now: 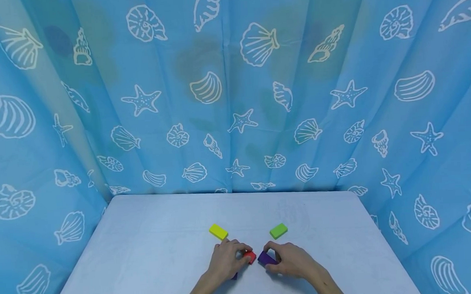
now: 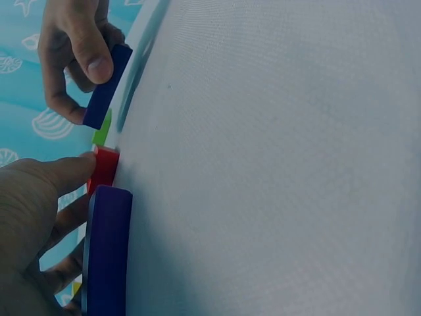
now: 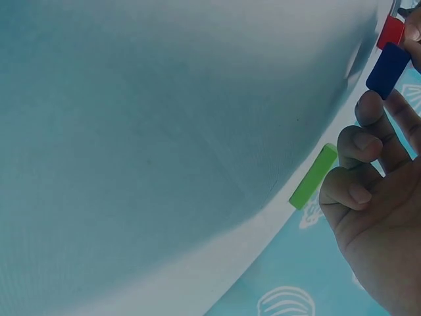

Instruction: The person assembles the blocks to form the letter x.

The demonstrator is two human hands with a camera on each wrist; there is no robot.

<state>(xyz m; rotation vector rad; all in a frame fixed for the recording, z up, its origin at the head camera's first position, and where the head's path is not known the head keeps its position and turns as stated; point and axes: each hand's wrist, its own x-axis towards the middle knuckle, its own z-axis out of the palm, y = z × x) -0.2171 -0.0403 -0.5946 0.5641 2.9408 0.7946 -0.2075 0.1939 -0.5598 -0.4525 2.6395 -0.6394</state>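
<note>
My left hand (image 1: 226,259) pinches a small red block (image 1: 250,257) between thumb and fingers, a little left of the table's middle. Facing it, my right hand (image 1: 292,260) grips a dark purple block (image 1: 267,258) by its two ends, thumb on the near side. In the right wrist view this purple block (image 3: 388,70) looks dark blue and overlaps the red block (image 3: 391,33). A second purple block (image 2: 108,253) lies by my left palm in the left wrist view; the head view shows only its corner (image 1: 234,276), the rest hidden under the hand.
A yellow block (image 1: 218,231) lies on the white table (image 1: 153,249) just beyond my left fingers. Beyond the right hand is a light green block (image 1: 278,231). A blue curtain (image 1: 233,98) with white shells and starfish surrounds the table's back and sides.
</note>
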